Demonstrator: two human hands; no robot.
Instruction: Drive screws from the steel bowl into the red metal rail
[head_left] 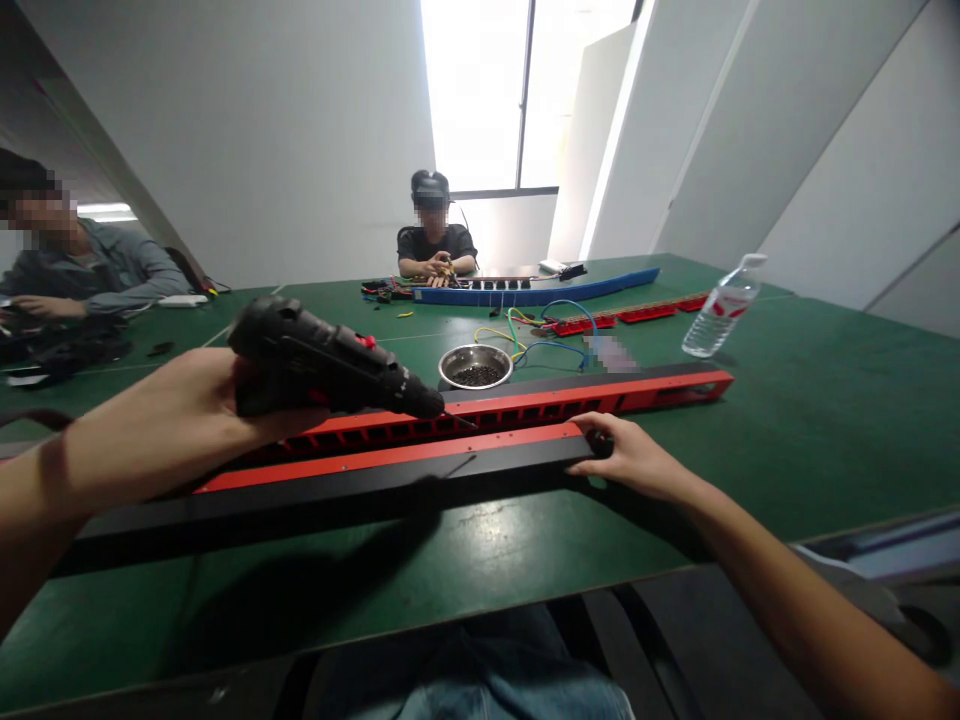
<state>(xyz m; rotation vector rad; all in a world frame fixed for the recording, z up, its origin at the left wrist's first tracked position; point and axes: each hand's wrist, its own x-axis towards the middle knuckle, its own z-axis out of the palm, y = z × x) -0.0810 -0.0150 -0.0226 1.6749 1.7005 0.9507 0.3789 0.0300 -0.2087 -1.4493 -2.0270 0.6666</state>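
My left hand (pixel 180 405) is wrapped round a black cordless drill (pixel 322 362), with its thin bit pointing right and down over the bars. The tip hangs close to the near bar; whether it touches cannot be made out. My right hand (pixel 634 455) grips the right end of this long red-and-black bar (pixel 420 478), thumb and fingers closed about its end. Small holes dot its red face. Just behind lies a second red-and-black bar (pixel 660 388) with a row of square slots. A metal bowl (pixel 456 370) of small dark screws (pixel 477 376) stands beyond it.
A water bottle (pixel 720 312) stands on the green table (pixel 825 400) at right. Further back are red strips (pixel 649 313), coloured wires (pixel 517 330) and a blue bar (pixel 555 293). One person (pixel 435 240) sits opposite, another (pixel 112 265) at far left beside dark items.
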